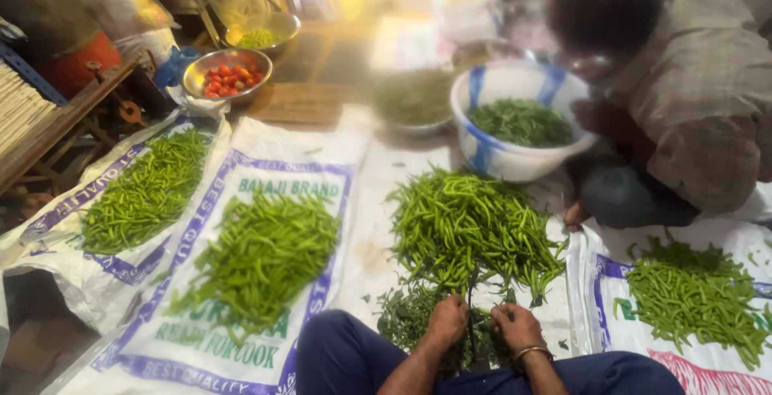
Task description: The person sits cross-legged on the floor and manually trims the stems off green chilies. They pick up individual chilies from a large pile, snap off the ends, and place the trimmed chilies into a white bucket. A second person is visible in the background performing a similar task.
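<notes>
Green chilli heap (474,230) just above both hands at bottom centre; left hand (447,322) and right hand (517,327) closed, pinching thin stems pointing up-frame, equally near.

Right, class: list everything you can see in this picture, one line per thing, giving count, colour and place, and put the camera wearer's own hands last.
Chilli piles: four, green, on the sacks across the floor.
Sacks: at least three, white with blue print, spread on the floor.
Tub: one, white with blue stripes, centre right, holding green chillies.
Tomato bowl: one, steel, red tomatoes inside, upper left.
Second steel bowl: one, green contents, behind the tomato bowl.
Stems and leaves: one dark green heap, before the hands.
Other person: one, checked shirt, crouched right of the tub.
Bangle: one, metal, right wrist.
Left hand: on the stems.
Right hand: on the stems.
</notes>
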